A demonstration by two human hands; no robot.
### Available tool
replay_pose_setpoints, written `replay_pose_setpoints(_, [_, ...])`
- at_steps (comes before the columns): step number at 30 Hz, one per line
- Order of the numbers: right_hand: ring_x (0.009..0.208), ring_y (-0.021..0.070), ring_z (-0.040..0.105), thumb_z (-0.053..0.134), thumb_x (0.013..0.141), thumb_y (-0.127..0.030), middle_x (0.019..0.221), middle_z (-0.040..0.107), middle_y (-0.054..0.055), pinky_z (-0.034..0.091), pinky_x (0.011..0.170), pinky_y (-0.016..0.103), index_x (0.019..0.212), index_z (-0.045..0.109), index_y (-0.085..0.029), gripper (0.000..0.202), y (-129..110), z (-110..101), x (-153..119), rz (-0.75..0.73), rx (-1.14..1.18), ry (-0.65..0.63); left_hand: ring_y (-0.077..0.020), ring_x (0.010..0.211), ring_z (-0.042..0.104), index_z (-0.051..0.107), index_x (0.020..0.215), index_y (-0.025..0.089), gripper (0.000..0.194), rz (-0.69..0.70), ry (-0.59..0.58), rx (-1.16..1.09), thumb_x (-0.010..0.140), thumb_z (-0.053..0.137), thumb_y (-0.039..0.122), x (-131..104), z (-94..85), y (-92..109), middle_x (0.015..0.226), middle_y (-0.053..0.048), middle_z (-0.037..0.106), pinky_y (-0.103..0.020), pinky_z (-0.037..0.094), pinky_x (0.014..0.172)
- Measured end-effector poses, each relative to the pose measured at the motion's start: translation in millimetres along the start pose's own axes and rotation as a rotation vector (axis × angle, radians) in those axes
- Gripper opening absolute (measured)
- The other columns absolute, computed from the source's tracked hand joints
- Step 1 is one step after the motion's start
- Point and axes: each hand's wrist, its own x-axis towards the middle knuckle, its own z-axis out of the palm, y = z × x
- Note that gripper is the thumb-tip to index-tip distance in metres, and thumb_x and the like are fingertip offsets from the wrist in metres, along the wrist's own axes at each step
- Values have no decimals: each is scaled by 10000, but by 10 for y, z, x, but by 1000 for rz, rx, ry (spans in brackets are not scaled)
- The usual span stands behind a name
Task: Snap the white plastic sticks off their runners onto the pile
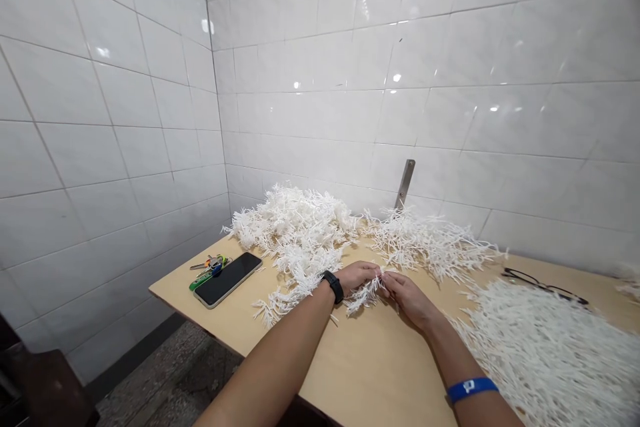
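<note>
My left hand (356, 275) and my right hand (407, 295) meet fingertip to fingertip just above the table. Both are closed, pinching a small cluster of thin white branching strands (364, 298) that hangs below my left fingers. The exact grip point between the fingertips is too small to make out. Beside my left wrist, more white strands (305, 273) trail down from a large tangled heap (295, 220). A second, looser heap (430, 240) lies beyond my right hand. To the right of my right forearm spreads a wide pile of straighter white strands (555, 353).
A black-screened phone (229, 280) lies at the table's left edge, with a bunch of keys (213, 268) by it. Black-framed glasses (545, 285) rest behind the right pile. An upright metal strip (405, 183) stands against the tiled wall (320, 113). The wooden table (370, 360) ends at front left.
</note>
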Motion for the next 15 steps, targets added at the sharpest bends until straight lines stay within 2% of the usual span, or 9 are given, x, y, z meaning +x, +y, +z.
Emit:
replay_pose_setpoints(4, [610,119,384,669,765,-498,651,447,-8,318,586,264,660,539,-174,365,-5,-26,4,9,56,57,-122,632,528,550,661,132,328,96,56,-33,598,742,391,22,-26,17,644,-11,574,-265,382,663])
replay_pose_setpoints(7, [617,124,400,673,738,-506,668,473,5,331,582,263,678,578,-169,355,-15,-8,16,23,10,151,-110,594,483,538,667,139,269,106,154,-39,636,688,361,46,-24,6,621,7,541,-260,355,625])
replay_pose_setpoints(11, [598,133,403,577,780,-457,661,510,30,318,555,268,602,555,-174,335,-62,27,14,-82,-176,249,-88,572,413,512,650,144,249,175,373,48,711,613,363,79,-16,-22,602,32,482,-244,307,592])
replay_pose_setpoints(15, [572,134,398,523,763,-359,630,513,27,313,548,271,574,545,-185,258,-109,30,-11,-148,-230,263,-88,556,386,501,628,147,280,168,418,121,742,572,393,94,-13,-18,581,33,462,-243,288,571])
